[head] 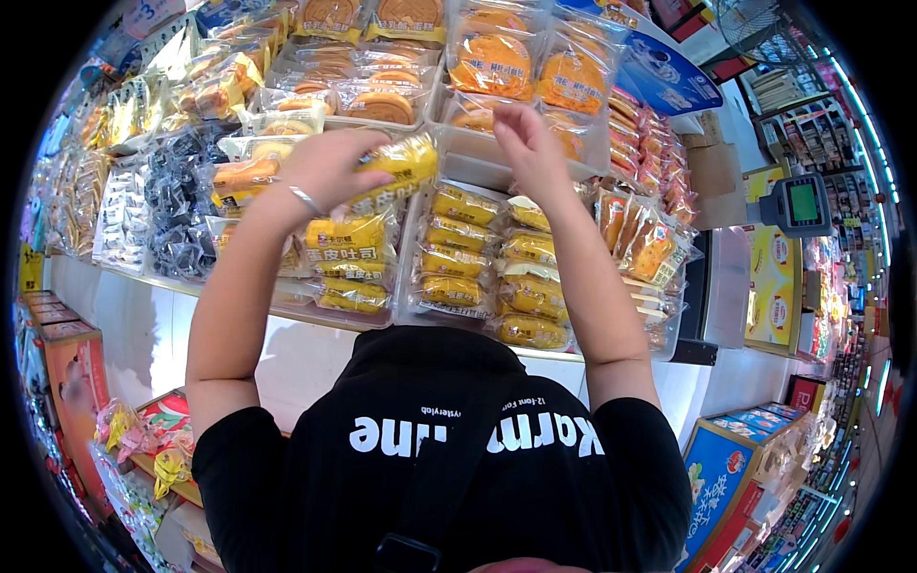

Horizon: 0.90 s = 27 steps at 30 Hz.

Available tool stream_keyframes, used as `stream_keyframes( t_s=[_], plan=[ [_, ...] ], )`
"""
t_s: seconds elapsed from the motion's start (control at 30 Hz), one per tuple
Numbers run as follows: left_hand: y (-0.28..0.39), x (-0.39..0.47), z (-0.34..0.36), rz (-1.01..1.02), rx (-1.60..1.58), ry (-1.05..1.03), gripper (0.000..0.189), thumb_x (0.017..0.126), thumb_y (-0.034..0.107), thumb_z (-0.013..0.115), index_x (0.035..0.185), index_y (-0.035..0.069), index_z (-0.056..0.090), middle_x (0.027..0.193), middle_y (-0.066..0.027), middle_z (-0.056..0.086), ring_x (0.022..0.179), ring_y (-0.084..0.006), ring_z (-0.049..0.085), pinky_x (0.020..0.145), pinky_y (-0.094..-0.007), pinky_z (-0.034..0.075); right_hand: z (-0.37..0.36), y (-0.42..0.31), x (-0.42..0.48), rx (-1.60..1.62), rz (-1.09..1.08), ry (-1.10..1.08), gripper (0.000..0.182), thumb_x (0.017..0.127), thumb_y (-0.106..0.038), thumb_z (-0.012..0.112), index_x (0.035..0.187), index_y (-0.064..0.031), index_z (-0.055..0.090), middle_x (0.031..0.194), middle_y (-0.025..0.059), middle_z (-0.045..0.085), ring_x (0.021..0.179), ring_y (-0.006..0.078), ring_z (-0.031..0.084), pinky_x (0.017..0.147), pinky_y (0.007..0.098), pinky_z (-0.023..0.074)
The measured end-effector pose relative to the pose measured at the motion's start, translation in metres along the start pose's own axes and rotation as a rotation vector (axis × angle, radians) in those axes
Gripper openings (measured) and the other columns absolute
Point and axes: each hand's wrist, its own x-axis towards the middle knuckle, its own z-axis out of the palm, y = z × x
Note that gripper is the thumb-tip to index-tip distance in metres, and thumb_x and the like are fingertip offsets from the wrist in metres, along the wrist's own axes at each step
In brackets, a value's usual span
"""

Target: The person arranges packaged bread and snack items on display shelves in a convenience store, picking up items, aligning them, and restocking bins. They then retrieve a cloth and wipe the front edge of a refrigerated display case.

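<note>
My left hand (326, 168), with a light band at the wrist, grips a yellow plastic-wrapped bread packet (401, 161) above the display. Below it, similar yellow packets (344, 247) lie stacked in a clear plastic bin. More yellow wrapped rolls (458, 236) fill the bin to the right in columns. My right hand (526, 140) is raised with bent fingers in front of a bin of orange round wrapped breads (494, 64); whether its fingers touch anything cannot be told. Round wrapped cakes (380, 107) sit in the bin between and beyond my hands.
Dark wrapped snacks (183, 193) and white packets (127, 208) lie at the left. Flat wrapped breads (648, 243) stand at the right, near a scale display (799, 204) and a cardboard box (716, 179). The white counter edge (315, 358) runs before me. A blue carton (723, 480) stands lower right.
</note>
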Motion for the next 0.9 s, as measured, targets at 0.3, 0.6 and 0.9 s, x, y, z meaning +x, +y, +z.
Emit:
stream_keyframes(
  t_s=[0.3, 0.6, 0.9],
  plan=[
    [-0.056, 0.022, -0.032, -0.196, 0.541, -0.29, 0.041, 0.074, 0.024, 0.062, 0.113, 0.016, 0.05, 0.109, -0.0054, 0.055, 0.107, -0.0225, 0.047, 0.093, -0.0398, 0.032, 0.058, 0.104, -0.022, -1.19, 0.006, -0.624, 0.023, 0.078, -0.014, 0.049, 0.098, -0.0027, 0.049, 0.095, 0.0157, 0.059, 0.091, 0.0282, 0.057, 0.079, 0.0381, 0.044],
    [-0.003, 0.008, 0.01, 0.089, 0.465, 0.301, 0.045, 0.071, 0.021, 0.063, 0.113, 0.013, 0.048, 0.115, -0.0062, 0.05, 0.116, -0.0231, 0.04, 0.093, -0.0441, 0.031, 0.001, 0.023, -0.008, -0.714, 0.093, -0.266, 0.041, 0.07, -0.021, 0.066, 0.102, -0.0003, 0.05, 0.093, 0.015, 0.059, 0.087, 0.0252, 0.058, 0.074, 0.0349, 0.0458],
    [0.069, 0.04, 0.205, 0.027, 0.37, -0.33, 0.031, 0.082, 0.02, 0.041, 0.108, 0.011, 0.055, 0.109, -0.0089, 0.055, 0.108, -0.0243, 0.046, 0.086, -0.0395, 0.031, -0.021, 0.006, -0.045, 0.594, 0.365, -0.034, 0.041, 0.075, -0.015, 0.065, 0.11, -0.0047, 0.045, 0.093, 0.0015, 0.057, 0.081, 0.008, 0.053, 0.068, 0.0215, 0.0425]
  ],
)
